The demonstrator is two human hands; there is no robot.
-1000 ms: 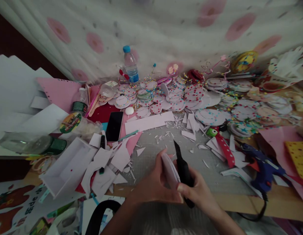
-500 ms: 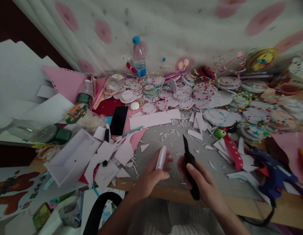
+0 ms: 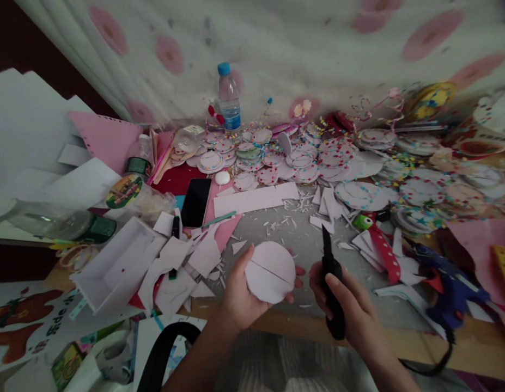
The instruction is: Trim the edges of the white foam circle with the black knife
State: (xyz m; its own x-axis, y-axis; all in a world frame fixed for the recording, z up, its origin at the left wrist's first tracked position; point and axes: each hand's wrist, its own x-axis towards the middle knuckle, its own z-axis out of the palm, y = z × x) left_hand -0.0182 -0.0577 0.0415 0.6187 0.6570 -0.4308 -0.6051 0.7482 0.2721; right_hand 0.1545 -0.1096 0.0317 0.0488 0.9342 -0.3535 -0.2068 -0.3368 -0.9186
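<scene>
In my left hand lies a round white disc, its flat face turned up toward me. One thin dark line crosses the disc from edge to edge. My thumb rests at its left rim, and fingertips show past its right side. A black utility knife is gripped in my right hand, with the dark blade pointing up and away from me. The blade stands to the right of the disc and apart from it. Both hands are above the near edge of a grey cutting mat scattered with thin white scraps.
Stacks of white discs with coloured dots line the back. A water bottle stands behind them. To the left are a phone, white offcuts and an open white box. A blue glue gun lies at right.
My left hand has turned the disc from edge-on to face-up, so its line shows. The knife has moved slightly right and stands more upright in my right hand.
</scene>
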